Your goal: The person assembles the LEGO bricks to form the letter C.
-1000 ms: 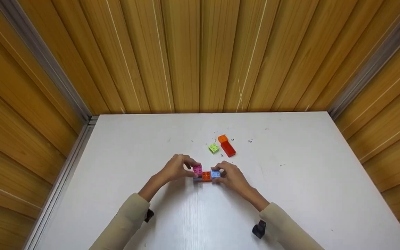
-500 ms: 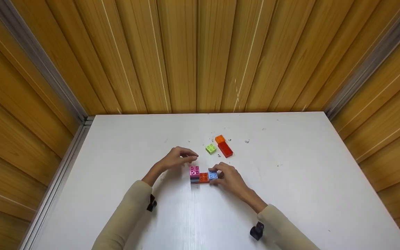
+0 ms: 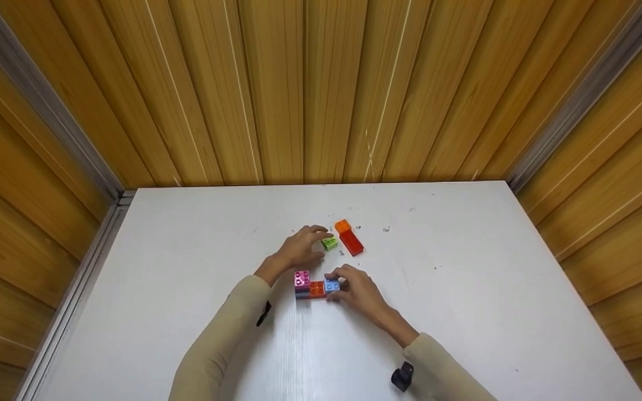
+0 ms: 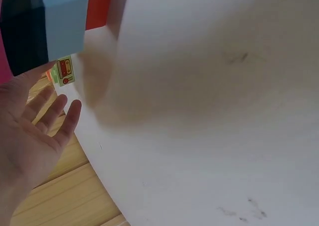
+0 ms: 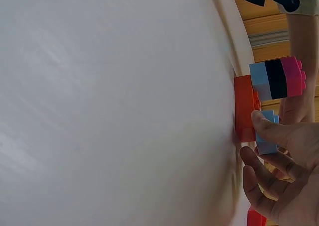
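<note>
On the table stands a built row of toy building bricks: a long red-orange brick (image 3: pixel 316 289) with a stack at its left end and a light blue brick (image 3: pixel 331 285) on its right end. That stack has a pink brick (image 5: pixel 292 75) above a black brick (image 5: pixel 275 79) and another light blue brick (image 5: pixel 260 81). My right hand (image 3: pixel 361 289) pinches the light blue brick at the right end between thumb and finger. Behind the row my left hand (image 3: pixel 301 248) reaches around a small green brick (image 3: pixel 329 244), fingers extended; contact cannot be made out. A printed picture shows on the green brick's side in the left wrist view.
Just right of the green brick lie a red brick (image 3: pixel 351 243) and an orange brick (image 3: pixel 343 225), end to end. The white table (image 3: pixel 438 312) bears small dark marks. Wood-patterned walls (image 3: pixel 321 94) stand behind it and at both sides.
My left hand has let go of the pink brick and moved away and to the right, to the green brick. My right hand keeps its pinch on the light blue brick.
</note>
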`<state>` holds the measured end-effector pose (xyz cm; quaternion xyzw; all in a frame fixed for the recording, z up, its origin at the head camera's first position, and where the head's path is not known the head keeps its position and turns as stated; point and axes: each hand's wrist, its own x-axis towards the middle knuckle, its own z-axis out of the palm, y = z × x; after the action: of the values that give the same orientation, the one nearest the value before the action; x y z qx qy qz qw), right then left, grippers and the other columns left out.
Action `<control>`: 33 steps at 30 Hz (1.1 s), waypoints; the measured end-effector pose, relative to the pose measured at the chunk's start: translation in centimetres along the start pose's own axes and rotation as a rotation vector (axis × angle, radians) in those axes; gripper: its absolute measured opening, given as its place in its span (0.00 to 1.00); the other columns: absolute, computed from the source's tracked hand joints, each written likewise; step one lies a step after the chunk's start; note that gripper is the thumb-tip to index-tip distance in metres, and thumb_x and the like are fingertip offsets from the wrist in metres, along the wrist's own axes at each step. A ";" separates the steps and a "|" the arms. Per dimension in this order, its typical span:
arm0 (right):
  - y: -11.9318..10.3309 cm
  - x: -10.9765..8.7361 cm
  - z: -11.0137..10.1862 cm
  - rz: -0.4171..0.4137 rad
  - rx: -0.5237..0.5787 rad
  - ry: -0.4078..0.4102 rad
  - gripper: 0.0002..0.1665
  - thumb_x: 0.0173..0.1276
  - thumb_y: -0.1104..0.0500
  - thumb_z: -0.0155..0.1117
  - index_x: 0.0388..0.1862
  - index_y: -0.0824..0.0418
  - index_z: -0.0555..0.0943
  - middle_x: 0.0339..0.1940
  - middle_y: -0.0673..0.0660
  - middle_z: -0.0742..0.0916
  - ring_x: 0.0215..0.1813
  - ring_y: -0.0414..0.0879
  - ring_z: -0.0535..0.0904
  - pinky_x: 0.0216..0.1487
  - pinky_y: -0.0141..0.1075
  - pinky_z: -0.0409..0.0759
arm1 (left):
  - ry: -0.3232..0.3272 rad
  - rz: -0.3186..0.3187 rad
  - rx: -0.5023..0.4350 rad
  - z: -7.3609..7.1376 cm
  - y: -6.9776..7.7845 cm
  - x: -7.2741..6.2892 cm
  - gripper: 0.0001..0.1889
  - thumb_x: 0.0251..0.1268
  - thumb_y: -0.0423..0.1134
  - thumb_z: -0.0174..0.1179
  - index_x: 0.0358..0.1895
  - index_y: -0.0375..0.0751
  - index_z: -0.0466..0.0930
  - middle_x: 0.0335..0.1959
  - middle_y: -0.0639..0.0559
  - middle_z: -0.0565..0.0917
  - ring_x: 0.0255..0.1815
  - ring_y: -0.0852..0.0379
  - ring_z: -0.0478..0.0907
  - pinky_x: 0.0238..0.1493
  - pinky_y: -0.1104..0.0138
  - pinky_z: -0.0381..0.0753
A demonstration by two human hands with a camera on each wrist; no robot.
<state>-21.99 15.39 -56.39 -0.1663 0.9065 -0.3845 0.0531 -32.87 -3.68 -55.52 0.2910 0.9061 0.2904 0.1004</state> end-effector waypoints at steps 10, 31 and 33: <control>-0.1 0.0 -0.1 -0.006 0.012 0.000 0.22 0.58 0.62 0.78 0.52 0.60 0.85 0.43 0.53 0.85 0.42 0.44 0.82 0.46 0.32 0.83 | 0.061 0.019 -0.009 0.0 -0.1 -0.5 0.16 0.63 0.33 0.70 0.54 0.40 0.87 0.54 0.44 0.87 0.56 0.45 0.80 0.60 0.51 0.81; -0.3 0.0 0.1 -0.017 -0.014 0.008 0.21 0.60 0.62 0.77 0.53 0.59 0.85 0.44 0.52 0.86 0.41 0.43 0.81 0.45 0.31 0.81 | 0.146 -0.179 0.037 -0.9 -1.8 -2.1 0.17 0.64 0.36 0.71 0.54 0.37 0.85 0.51 0.42 0.86 0.56 0.45 0.81 0.62 0.52 0.80; -0.3 0.0 0.1 -0.022 -0.012 0.009 0.20 0.61 0.63 0.77 0.53 0.60 0.85 0.44 0.53 0.86 0.40 0.43 0.81 0.45 0.32 0.82 | 0.189 -0.219 0.028 -1.2 -2.4 -2.6 0.16 0.64 0.36 0.70 0.53 0.36 0.84 0.50 0.41 0.86 0.55 0.45 0.81 0.61 0.52 0.81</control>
<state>-21.86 15.12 -56.23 -0.1751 0.9071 -0.3802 0.0437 -32.31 -7.31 -55.93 0.1633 0.9417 0.2912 0.0418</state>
